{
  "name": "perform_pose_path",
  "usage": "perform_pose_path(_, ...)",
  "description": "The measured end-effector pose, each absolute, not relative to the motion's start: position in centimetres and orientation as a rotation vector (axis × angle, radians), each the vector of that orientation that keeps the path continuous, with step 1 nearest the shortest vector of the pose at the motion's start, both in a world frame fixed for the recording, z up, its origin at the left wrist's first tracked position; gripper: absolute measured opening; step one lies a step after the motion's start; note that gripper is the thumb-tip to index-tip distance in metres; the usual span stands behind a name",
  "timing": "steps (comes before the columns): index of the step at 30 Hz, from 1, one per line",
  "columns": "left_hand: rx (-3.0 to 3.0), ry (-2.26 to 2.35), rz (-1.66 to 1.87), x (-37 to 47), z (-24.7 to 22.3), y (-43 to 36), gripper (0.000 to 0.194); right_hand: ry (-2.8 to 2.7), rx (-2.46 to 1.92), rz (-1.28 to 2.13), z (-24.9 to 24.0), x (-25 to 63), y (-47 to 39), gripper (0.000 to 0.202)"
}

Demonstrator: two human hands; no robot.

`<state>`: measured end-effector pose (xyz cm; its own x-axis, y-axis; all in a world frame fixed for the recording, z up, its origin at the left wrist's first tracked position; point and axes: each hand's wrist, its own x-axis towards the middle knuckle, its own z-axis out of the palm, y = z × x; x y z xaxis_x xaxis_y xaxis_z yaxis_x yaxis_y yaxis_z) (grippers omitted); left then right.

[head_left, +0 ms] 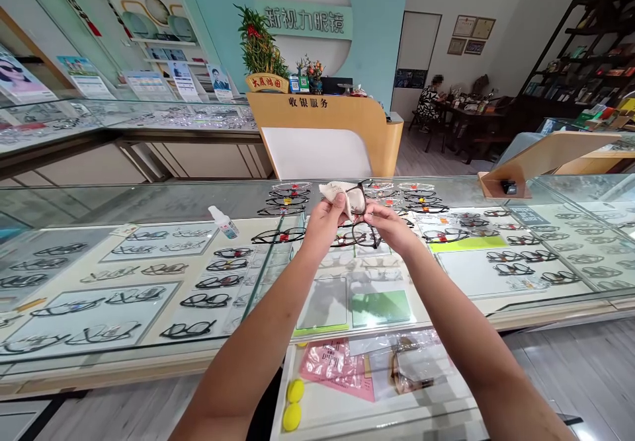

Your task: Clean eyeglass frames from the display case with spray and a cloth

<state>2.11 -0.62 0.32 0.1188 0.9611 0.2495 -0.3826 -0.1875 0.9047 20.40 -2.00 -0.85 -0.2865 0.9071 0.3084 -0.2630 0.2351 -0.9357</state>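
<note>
My left hand (325, 221) is closed on a pale cleaning cloth (335, 192), its thumb pressing the cloth against one lens of a dark-framed pair of eyeglasses (367, 235). Those glasses are held up above the glass counter by my right hand (387, 224), whose fingers pinch the frame. Part of the frame is hidden behind the cloth and fingers. Behind and beside my hands, several folded glasses (282, 210) lie in rows on the counter top, with small red and yellow tags on them. A white spray bottle (224, 223) is to the left.
More frames (202, 300) show through the glass display counter (149, 355). Below, an open drawer holds a pink packet (337, 365) and yellow round cases (292, 416). A wooden stand (510, 183) is on the right. Beyond are a cashier desk (317, 140) and a seated person (427, 104).
</note>
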Motion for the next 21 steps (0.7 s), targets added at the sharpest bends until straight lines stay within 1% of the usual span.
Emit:
perform_pose_path(2, 1.141, 0.679, 1.39, 2.0, 0.2, -0.5, 0.064, -1.379, -0.648, 1.383, -0.7, 20.4, -2.3, 0.037)
perform_pose_path(7, 1.134, 0.679, 1.317, 1.5, 0.2, -0.2, 0.063, -1.305, -0.638, 1.518, -0.1, 20.4, -3.0, 0.04)
perform_pose_path(15, 1.259, 0.665, 1.201, 1.4, 0.9, -1.0, 0.068, -1.302, -0.58, 1.585, 0.3, 20.1, -3.3, 0.042)
perform_pose_path(21, 1.265, 0.706, 1.187, 1.3, 0.9, -1.1, 0.067, -1.258, -0.579, 1.643, 0.4, 19.9, -3.5, 0.044)
